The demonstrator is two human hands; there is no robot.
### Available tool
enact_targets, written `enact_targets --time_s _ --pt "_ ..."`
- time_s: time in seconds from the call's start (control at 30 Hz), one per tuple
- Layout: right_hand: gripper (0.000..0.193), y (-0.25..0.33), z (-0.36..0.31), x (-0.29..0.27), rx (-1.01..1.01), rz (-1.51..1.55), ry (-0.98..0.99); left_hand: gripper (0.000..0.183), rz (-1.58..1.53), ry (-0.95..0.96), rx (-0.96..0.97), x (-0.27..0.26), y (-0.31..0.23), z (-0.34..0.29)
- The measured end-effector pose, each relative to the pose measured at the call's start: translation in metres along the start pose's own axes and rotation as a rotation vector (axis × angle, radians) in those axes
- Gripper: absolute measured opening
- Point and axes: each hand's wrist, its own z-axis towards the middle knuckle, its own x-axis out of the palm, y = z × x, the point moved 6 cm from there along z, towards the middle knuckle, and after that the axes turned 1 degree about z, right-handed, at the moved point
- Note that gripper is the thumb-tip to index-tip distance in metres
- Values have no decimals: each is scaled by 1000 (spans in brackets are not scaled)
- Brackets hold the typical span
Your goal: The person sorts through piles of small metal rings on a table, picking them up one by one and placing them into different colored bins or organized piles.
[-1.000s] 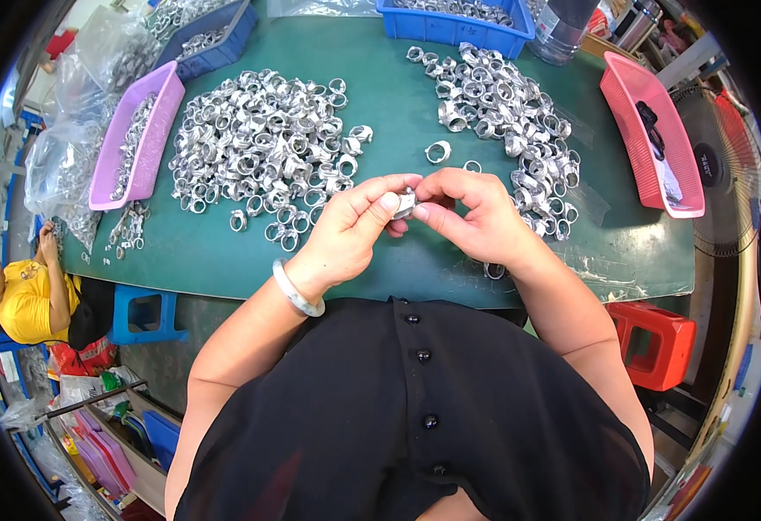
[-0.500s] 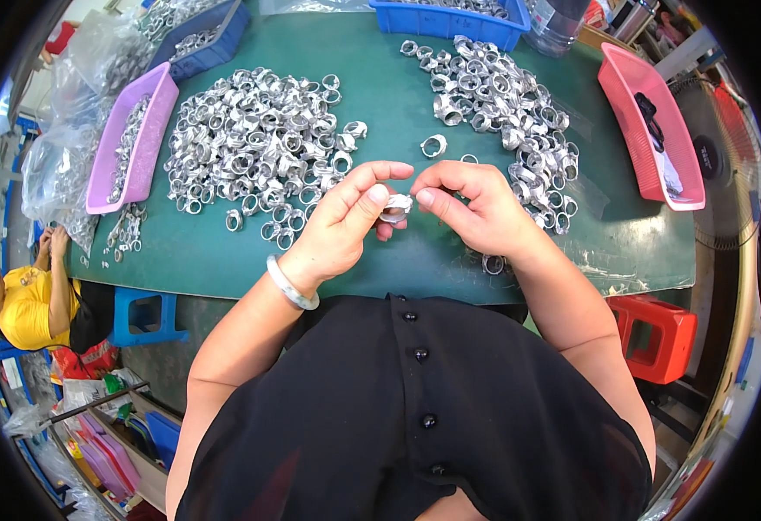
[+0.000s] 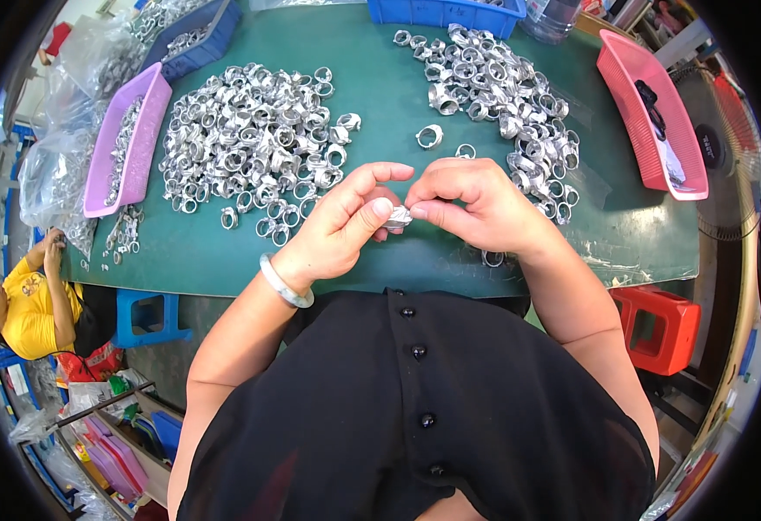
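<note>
Between the thumb and fingers of my left hand (image 3: 333,227) is a silver metal ring (image 3: 399,219) with a ridged, leaf-like top. My right hand (image 3: 478,207) meets it from the other side, thumb and forefinger pinched together at the ring's right edge. The fingers partly cover the ring. Beyond my left hand lies a large heap of similar silver rings (image 3: 240,130). A second heap of rings (image 3: 495,76) spreads behind and beside my right hand. One loose ring (image 3: 440,137) lies on the table just past my fingers, and another sits partly hidden under my right wrist.
On the green tabletop (image 3: 372,87) stand a lilac basket (image 3: 155,113) at left, a pink basket (image 3: 681,143) at right and blue trays (image 3: 446,12) at the far edge. A red stool (image 3: 658,330) is at right. A person in yellow (image 3: 37,321) works at far left.
My right fingertips have moved left and closed onto the ring; they were apart from it before. My left hand keeps its hold. The whole view has shifted slightly.
</note>
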Motion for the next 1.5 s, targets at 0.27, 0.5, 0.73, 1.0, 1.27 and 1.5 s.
enact_targets --time_s 0.27,0.5,0.73,1.0,1.27,1.5 --pt "5 4 -5 4 -54 -31 49 38 8 36 -63 4 1 -5" --pt "5 -1 -1 6 -75 -46 86 37 0 49 -106 2 3 -1" --pt "7 3 -1 6 -77 -68 41 35 -29 71 -55 0 13 -2" --pt "14 5 3 2 -18 27 21 34 -220 34 -17 -5 11 3" --pt "16 5 4 3 -34 15 28 35 -252 45 -22 -4 13 4" --pt "18 8 2 2 -82 -30 -8 34 -344 33 -42 -2 15 0"
